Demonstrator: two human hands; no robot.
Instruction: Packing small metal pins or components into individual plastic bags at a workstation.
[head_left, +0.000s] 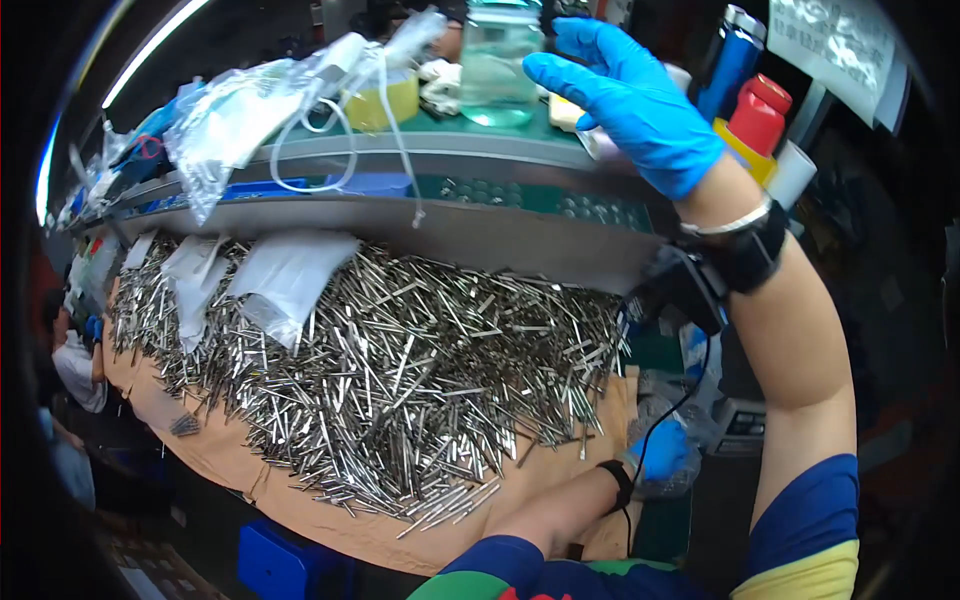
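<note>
Glinting slender metal rods (400, 365), gloved hands (640, 110), one against crinkled plastic (703, 430).

Right hand (640, 110), blue-gloved: upper right, raised, fingers apart, near a clear jar (498, 75) of pale green tint. Left hand (663, 450), blue-gloved: lower right, at a clear plastic bag (684, 484), grip unclear. Slender metal pieces (400, 370), many: centre, heaped on a brown sheet (460, 540). White pouches (292, 282): left of centre, on the heap. Red container (762, 108): upper right.
</note>
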